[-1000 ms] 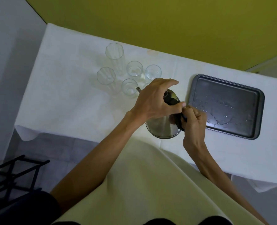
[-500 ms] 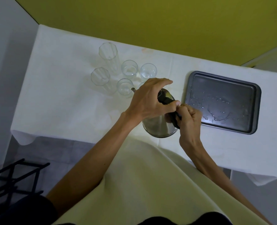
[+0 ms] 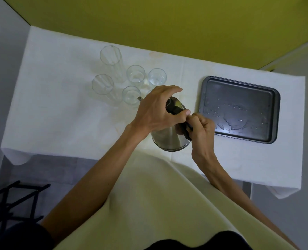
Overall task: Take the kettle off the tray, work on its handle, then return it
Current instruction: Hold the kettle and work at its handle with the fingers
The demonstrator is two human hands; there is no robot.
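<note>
white-clothed table | dark rectangular metal tray wet, right of kettle | round steel kettle on cloth, off tray | my left hand clamped on its black handle | my right hand pinching handle's lower end | clear glasses behind

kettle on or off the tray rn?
Off. The kettle stands on the white tablecloth left of the tray, which holds only water droplets. Both hands grip its handle.
</note>
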